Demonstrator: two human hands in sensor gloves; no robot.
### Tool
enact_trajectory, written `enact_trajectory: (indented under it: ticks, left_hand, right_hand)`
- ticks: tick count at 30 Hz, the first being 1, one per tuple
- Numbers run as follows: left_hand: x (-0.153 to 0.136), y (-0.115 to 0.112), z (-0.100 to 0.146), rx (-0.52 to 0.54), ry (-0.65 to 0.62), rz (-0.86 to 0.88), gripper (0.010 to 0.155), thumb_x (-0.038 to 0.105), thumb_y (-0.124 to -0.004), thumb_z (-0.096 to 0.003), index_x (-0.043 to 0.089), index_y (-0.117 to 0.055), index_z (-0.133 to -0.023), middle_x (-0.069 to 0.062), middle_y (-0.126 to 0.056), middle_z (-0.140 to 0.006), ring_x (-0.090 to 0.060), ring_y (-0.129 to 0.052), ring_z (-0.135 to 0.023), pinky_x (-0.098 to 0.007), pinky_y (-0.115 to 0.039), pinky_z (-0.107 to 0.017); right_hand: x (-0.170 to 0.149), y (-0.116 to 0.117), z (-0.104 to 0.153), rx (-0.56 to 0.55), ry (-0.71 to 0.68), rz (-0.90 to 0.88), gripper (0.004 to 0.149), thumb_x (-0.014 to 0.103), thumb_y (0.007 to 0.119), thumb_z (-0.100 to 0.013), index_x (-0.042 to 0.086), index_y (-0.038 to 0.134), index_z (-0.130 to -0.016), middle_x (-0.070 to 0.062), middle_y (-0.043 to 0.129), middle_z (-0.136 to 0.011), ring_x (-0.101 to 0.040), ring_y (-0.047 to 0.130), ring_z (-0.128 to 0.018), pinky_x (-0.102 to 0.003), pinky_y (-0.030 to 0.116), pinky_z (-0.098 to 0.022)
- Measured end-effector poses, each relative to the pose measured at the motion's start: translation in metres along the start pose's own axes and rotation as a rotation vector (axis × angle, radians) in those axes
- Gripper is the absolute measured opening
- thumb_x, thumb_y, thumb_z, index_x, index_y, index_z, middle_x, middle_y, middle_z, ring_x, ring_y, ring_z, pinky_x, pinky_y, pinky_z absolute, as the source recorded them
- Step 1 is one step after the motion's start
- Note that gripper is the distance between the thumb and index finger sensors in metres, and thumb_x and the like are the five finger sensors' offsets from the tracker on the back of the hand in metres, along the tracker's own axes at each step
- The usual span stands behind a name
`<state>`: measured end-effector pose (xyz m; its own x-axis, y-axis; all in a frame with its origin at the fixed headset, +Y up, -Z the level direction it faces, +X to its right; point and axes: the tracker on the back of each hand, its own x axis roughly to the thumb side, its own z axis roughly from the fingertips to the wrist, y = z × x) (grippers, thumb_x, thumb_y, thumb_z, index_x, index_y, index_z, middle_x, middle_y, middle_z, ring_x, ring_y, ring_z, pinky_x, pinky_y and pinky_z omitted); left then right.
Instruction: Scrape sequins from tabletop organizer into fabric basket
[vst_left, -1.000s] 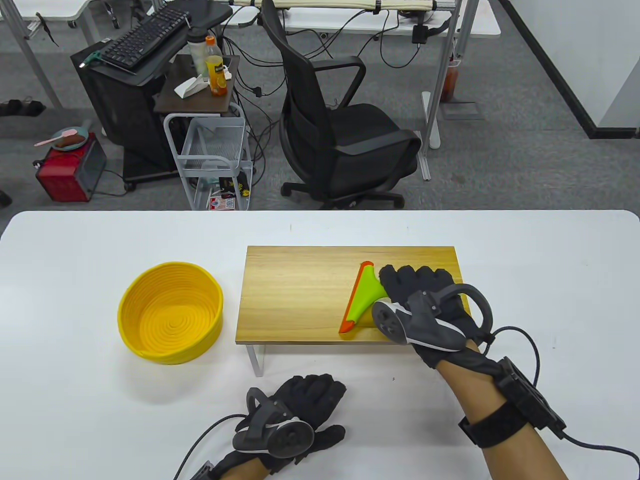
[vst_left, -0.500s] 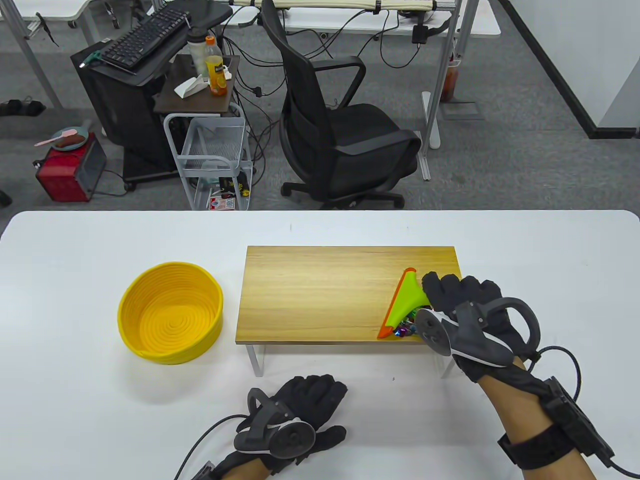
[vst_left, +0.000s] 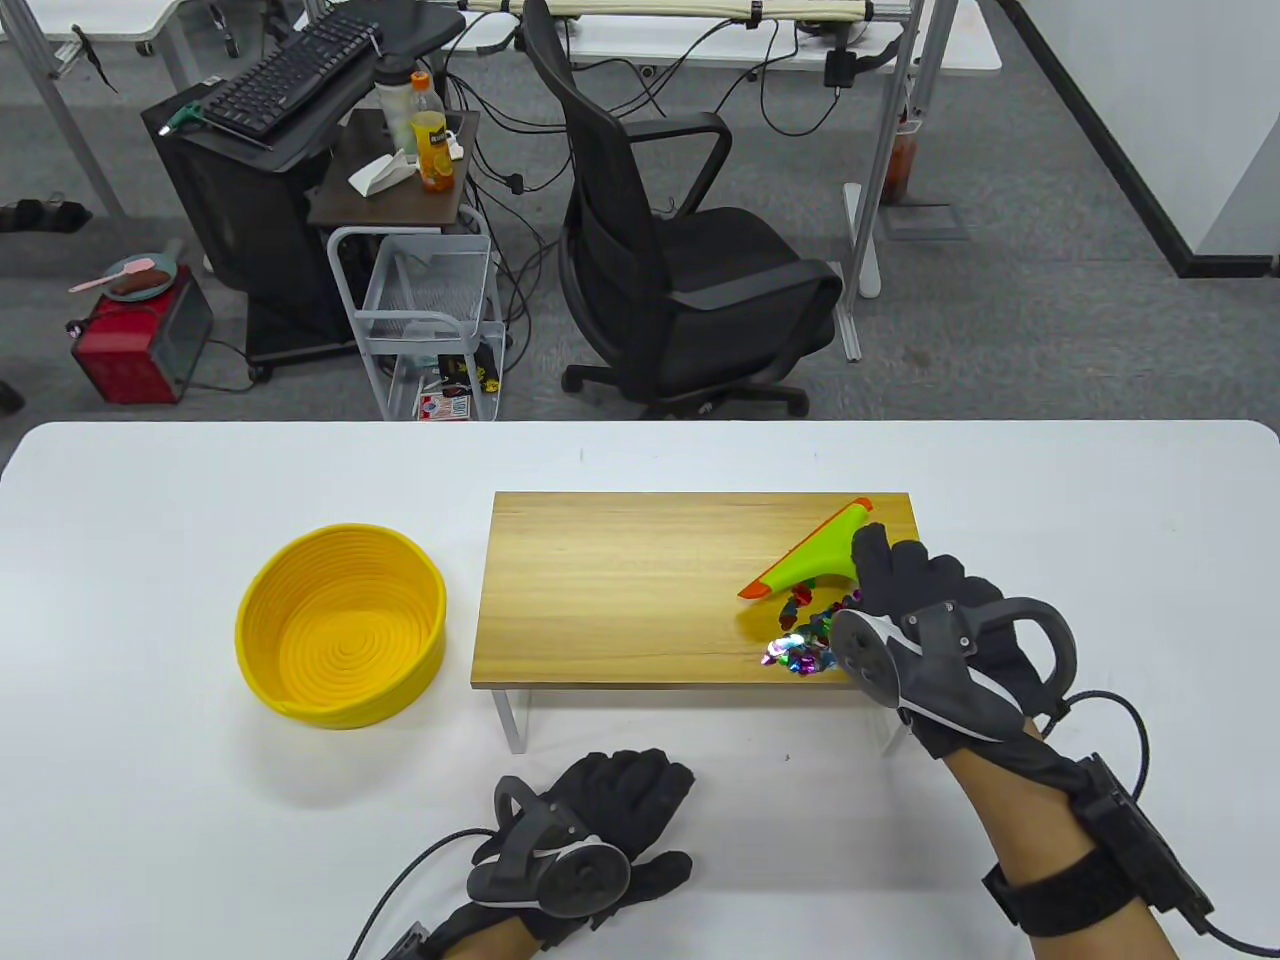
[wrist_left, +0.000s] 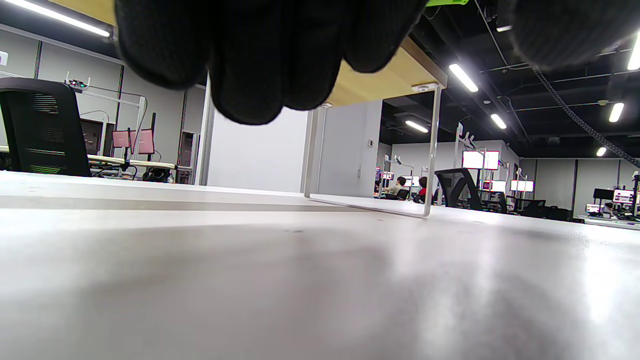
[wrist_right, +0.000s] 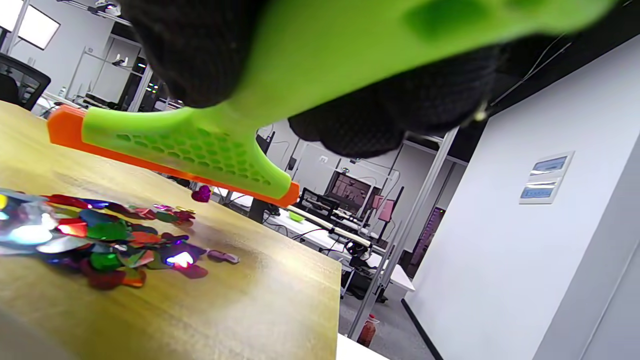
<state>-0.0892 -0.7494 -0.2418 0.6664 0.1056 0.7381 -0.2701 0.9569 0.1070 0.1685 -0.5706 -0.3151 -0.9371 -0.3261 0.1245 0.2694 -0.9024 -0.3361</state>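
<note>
- My right hand (vst_left: 925, 610) grips the green handle of the scraper (vst_left: 806, 564), with my fingers (wrist_right: 200, 45) wrapped round it.
- In the right wrist view the scraper's orange edge hangs clear above the wood, tilted, not touching the board.
- The sequins (vst_left: 800, 640) lie in a loose, many-coloured heap on the wooden organizer (vst_left: 620, 590), near its front right corner, just below the scraper and right beside my right hand.
- One red sequin (wrist_right: 201, 194) shows up against the underside of the orange edge; I cannot tell if it is stuck there or lying further back.
- The yellow basket (vst_left: 340, 625) stands on the white table (vst_left: 150, 800), to the left of the organizer and apart from it.
- My left hand (vst_left: 600, 830) rests on the table in front of the organizer, holding nothing; the fingers (wrist_left: 250, 60) look loosely curled, though I cannot tell exactly how far.
</note>
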Motion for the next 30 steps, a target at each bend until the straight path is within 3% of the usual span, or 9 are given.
enact_trajectory:
  ticks: [17, 30]
  left_hand:
    - [-0.002, 0.0, 0.0, -0.008, 0.007, 0.003, 0.079, 0.072, -0.071, -0.04, 0.02, -0.064, -0.099, -0.015, -0.078, -0.1, -0.038, -0.089, -0.08, -0.059, -0.076, -0.06]
    - [-0.003, 0.0, 0.0, -0.009, 0.006, 0.0, 0.079, 0.072, -0.071, -0.04, 0.02, -0.064, -0.099, -0.015, -0.078, -0.1, -0.038, -0.09, -0.08, -0.059, -0.076, -0.06]
  right_hand:
    - [0.01, 0.02, -0.015, 0.024, 0.133, 0.034, 0.056, 0.037, 0.081, -0.056, 0.012, 0.068, -0.105, -0.019, 0.088, -0.092, -0.036, 0.101, -0.059, -0.037, 0.089, -0.037]
    - [0.008, 0.015, 0.005, 0.055, 0.115, 0.035, 0.057, 0.037, 0.08, -0.057, 0.011, 0.067, -0.105, -0.021, 0.087, -0.091, -0.036, 0.1, -0.057, -0.037, 0.089, -0.036]
